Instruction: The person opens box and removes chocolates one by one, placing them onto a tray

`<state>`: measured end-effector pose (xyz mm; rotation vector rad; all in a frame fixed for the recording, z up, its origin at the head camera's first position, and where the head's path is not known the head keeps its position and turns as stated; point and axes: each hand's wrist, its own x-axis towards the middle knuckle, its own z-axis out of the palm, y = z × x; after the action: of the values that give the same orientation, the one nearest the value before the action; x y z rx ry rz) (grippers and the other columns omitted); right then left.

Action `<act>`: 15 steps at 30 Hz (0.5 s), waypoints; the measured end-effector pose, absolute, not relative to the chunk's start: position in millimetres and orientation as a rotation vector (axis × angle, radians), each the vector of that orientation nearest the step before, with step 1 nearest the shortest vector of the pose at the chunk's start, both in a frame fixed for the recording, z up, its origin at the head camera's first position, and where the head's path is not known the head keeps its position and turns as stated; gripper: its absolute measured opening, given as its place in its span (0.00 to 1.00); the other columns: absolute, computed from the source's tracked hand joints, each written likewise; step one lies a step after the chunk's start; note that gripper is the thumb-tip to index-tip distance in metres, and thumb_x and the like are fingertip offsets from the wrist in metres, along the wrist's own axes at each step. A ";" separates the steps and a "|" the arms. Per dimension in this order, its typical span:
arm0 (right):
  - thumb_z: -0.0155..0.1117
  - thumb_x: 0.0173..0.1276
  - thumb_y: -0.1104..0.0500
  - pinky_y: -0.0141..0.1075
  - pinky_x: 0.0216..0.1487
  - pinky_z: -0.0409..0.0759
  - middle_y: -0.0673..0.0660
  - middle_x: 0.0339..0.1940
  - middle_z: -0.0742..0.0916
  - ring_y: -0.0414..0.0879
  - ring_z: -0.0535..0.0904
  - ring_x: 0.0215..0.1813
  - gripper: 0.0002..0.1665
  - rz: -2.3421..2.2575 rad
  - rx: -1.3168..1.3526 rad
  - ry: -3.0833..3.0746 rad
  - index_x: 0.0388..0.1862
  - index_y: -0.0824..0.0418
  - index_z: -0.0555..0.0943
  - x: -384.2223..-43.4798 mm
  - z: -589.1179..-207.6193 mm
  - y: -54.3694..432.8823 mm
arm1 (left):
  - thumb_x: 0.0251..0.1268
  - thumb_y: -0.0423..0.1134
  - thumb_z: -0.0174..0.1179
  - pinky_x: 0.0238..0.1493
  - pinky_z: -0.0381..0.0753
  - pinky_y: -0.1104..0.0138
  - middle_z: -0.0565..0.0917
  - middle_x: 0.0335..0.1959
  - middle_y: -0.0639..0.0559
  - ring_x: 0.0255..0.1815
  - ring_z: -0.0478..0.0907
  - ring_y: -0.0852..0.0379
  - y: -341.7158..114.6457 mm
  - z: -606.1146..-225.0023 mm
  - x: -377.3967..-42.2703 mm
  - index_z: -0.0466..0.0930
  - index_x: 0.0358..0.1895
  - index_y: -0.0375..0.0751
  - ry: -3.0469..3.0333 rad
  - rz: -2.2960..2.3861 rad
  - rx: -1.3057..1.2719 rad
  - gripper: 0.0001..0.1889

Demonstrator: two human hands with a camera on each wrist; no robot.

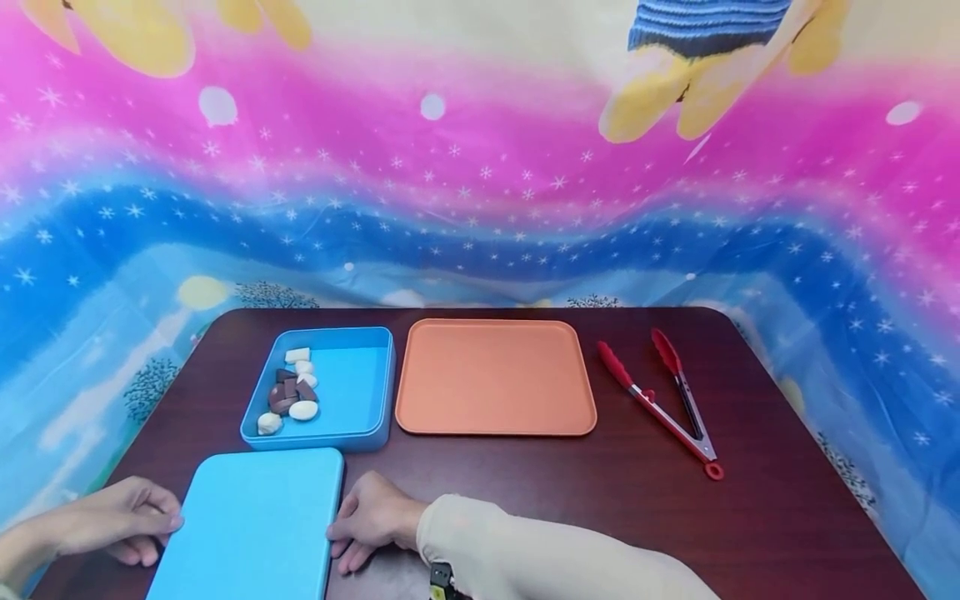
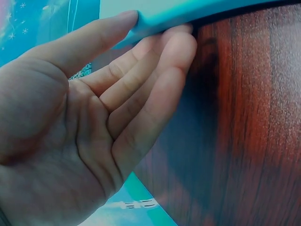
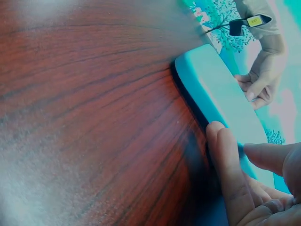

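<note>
A light blue box lid (image 1: 251, 525) with rounded corners lies in front of me, its flat face up. My left hand (image 1: 123, 521) pinches its left edge, thumb on the rim and fingers curled at the underside, as the left wrist view shows with the lid's edge (image 2: 169, 16). On the opposite side my right hand (image 1: 375, 521) pinches the right edge; in the right wrist view its thumb (image 3: 265, 157) lies on top and the fingers against the side. Just behind the lid stands an uncovered blue box (image 1: 348, 383) holding several brown pieces (image 1: 285, 396) and white pieces (image 1: 303, 410) on its left side.
An orange tray (image 1: 495, 379) lies right of the box. Farther right, red-handled tongs (image 1: 675, 417) rest spread apart on the dark wooden table (image 1: 562, 492). A patterned cloth (image 1: 480, 167) hangs behind and around the table.
</note>
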<state>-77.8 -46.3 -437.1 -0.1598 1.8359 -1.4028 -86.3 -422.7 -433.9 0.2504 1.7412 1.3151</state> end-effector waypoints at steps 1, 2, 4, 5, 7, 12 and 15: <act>0.65 0.68 0.70 0.40 0.26 0.89 0.69 0.25 0.90 0.67 0.89 0.36 0.09 -1.417 -0.152 1.829 0.27 0.69 0.85 -77.3 -436.9 -46.1 | 0.82 0.34 0.42 0.29 0.79 0.77 0.86 0.26 0.60 0.27 0.81 0.70 -423.1 -434.1 -85.9 0.74 0.45 0.15 1.747 1.318 0.255 0.19; 0.65 0.68 0.70 0.40 0.27 0.89 0.69 0.26 0.90 0.68 0.89 0.37 0.08 -1.430 -0.146 1.821 0.28 0.69 0.85 -77.0 -436.7 -45.8 | 0.82 0.34 0.42 0.29 0.79 0.77 0.86 0.26 0.60 0.27 0.81 0.70 -423.6 -434.2 -85.7 0.74 0.45 0.15 1.747 1.320 0.252 0.19; 0.65 0.68 0.70 0.41 0.28 0.89 0.69 0.27 0.90 0.68 0.89 0.38 0.07 -1.446 -0.139 1.802 0.29 0.70 0.85 -76.8 -436.6 -45.0 | 0.82 0.35 0.42 0.29 0.80 0.77 0.86 0.26 0.60 0.27 0.82 0.70 -424.8 -434.5 -85.2 0.73 0.47 0.13 1.745 1.329 0.251 0.20; 0.65 0.68 0.69 0.40 0.28 0.89 0.68 0.27 0.90 0.68 0.89 0.38 0.07 -1.446 -0.138 1.796 0.30 0.70 0.86 -77.1 -436.6 -44.5 | 0.82 0.35 0.43 0.29 0.80 0.77 0.86 0.26 0.60 0.27 0.82 0.70 -425.4 -434.8 -85.2 0.73 0.47 0.14 1.744 1.333 0.246 0.20; 0.66 0.69 0.67 0.39 0.28 0.89 0.67 0.28 0.90 0.66 0.90 0.37 0.08 -1.448 -0.136 1.779 0.30 0.69 0.86 -77.8 -436.7 -43.5 | 0.82 0.35 0.43 0.30 0.82 0.76 0.87 0.27 0.59 0.28 0.84 0.69 -426.7 -435.3 -85.3 0.77 0.46 0.17 1.749 1.341 0.231 0.19; 0.65 0.72 0.61 0.36 0.25 0.87 0.62 0.27 0.90 0.59 0.91 0.31 0.11 -1.481 -0.138 1.753 0.32 0.67 0.86 -79.4 -436.4 -40.0 | 0.81 0.34 0.47 0.32 0.85 0.75 0.88 0.28 0.57 0.30 0.85 0.68 -429.1 -435.6 -86.9 0.83 0.49 0.28 1.800 1.342 0.209 0.16; 0.64 0.73 0.58 0.35 0.24 0.87 0.60 0.28 0.90 0.59 0.91 0.31 0.13 -1.509 -0.155 1.726 0.35 0.67 0.87 -79.5 -436.8 -37.2 | 0.80 0.34 0.48 0.31 0.85 0.75 0.87 0.28 0.57 0.29 0.85 0.67 -428.5 -435.1 -86.1 0.83 0.49 0.25 1.842 1.326 0.219 0.15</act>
<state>-79.5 -37.2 -436.8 -0.1554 1.7258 -1.5087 -86.1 -428.5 -435.1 0.2186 1.8418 1.3260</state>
